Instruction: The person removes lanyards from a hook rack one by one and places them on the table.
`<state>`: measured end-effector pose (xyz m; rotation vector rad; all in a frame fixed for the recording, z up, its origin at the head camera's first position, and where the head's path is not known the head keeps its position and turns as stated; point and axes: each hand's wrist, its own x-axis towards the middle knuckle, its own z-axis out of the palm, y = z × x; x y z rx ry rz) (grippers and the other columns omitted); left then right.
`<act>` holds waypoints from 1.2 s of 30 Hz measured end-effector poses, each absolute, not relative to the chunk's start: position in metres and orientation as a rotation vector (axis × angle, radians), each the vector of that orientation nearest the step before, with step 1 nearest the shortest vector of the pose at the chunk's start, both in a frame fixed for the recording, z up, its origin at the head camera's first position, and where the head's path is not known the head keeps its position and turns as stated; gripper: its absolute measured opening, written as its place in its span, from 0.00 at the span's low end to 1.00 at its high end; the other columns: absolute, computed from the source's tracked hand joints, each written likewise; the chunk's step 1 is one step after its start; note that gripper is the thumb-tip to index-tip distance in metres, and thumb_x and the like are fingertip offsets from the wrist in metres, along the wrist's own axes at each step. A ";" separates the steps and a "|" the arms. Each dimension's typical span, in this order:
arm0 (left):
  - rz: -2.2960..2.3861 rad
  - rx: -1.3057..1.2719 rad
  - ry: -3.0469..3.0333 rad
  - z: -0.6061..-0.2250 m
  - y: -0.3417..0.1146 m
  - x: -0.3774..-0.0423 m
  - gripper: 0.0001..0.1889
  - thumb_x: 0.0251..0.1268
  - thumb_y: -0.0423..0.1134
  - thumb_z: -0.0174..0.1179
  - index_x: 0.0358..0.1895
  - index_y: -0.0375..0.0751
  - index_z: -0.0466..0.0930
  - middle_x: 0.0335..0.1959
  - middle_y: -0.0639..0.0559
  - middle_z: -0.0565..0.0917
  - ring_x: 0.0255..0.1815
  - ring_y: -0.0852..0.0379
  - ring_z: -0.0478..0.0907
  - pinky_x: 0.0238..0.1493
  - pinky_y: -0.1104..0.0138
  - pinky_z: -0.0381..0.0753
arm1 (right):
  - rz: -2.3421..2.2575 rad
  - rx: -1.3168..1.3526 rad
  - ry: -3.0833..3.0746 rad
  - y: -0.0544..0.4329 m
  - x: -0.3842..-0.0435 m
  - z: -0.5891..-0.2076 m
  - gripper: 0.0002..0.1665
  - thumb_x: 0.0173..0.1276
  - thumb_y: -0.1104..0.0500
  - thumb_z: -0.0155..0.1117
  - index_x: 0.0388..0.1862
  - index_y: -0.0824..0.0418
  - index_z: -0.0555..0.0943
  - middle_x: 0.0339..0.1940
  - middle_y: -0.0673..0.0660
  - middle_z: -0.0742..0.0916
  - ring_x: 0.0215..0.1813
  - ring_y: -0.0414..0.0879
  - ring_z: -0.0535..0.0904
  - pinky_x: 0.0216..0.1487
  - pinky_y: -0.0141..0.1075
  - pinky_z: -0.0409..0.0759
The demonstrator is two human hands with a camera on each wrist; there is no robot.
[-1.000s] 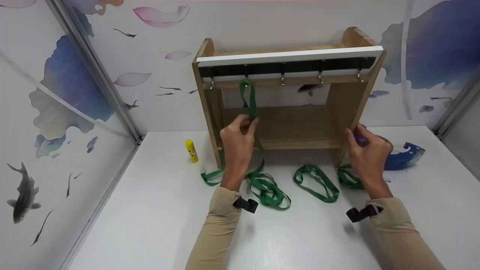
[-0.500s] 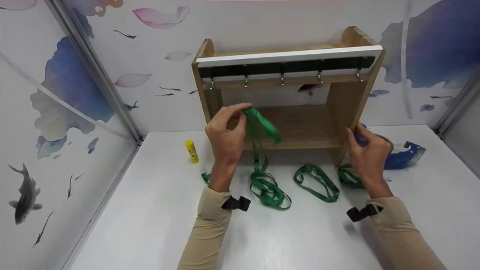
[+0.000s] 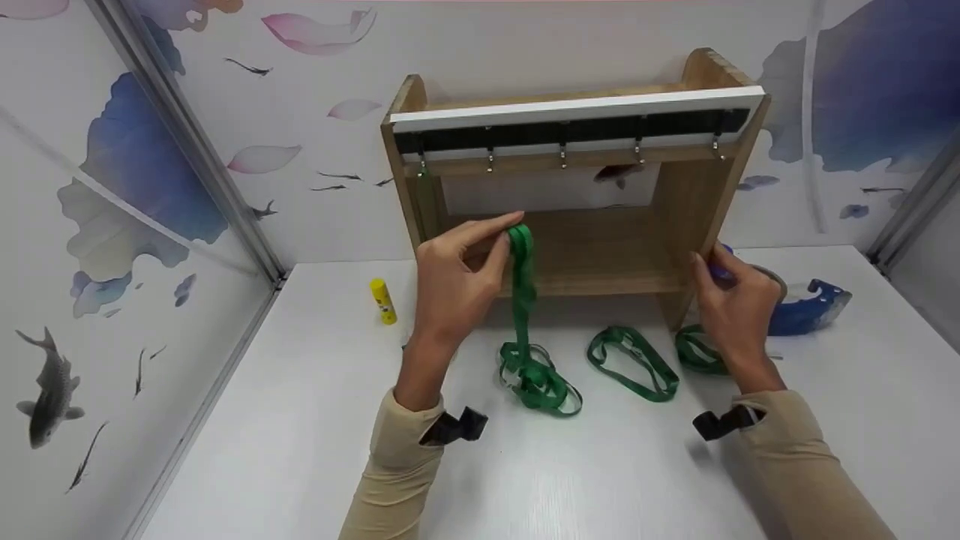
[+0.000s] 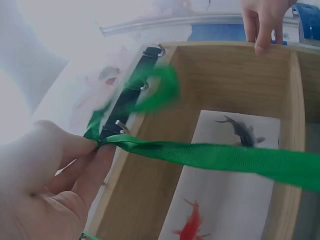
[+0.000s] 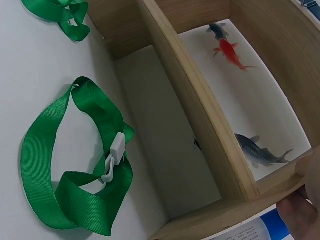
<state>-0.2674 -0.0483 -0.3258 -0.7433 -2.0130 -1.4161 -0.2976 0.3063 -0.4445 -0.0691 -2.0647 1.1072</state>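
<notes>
My left hand (image 3: 461,277) pinches a green lanyard (image 3: 523,281) between thumb and fingertips, in front of the wooden shelf (image 3: 600,285). The lanyard hangs down to a tangled green pile on the table. In the left wrist view its loop is blurred beside the metal hooks (image 4: 121,126). My right hand (image 3: 739,311) grips the front edge of the shelf's right side panel. Close to that hand, another coiled lanyard (image 3: 699,351) is partly hidden. A further lanyard (image 5: 42,165) with a white plastic clip (image 5: 118,148) lies in front of the shelf.
A black strip (image 3: 525,137) with several hooks runs under the shelf's white front edge. Green ribbon (image 3: 426,199) hangs at the leftmost hook. A yellow glue stick (image 3: 382,301) stands left of the shelf, and a blue tape dispenser (image 3: 810,309) sits at right.
The green lanyard has come off the second hook from the left. My left hand has lowered it, with its loop now folded at the fingertips. My right hand stays on the side panel.
</notes>
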 end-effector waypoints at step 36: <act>-1.146 -0.591 -2.399 -0.357 -0.162 -0.291 0.11 0.76 0.33 0.68 0.54 0.49 0.94 0.50 0.55 0.94 0.50 0.58 0.89 0.56 0.62 0.91 | 1.111 -0.059 -2.052 0.307 -0.298 -0.446 0.25 0.79 0.50 0.71 0.71 0.52 0.83 0.68 0.58 0.88 0.67 0.58 0.87 0.53 0.26 0.84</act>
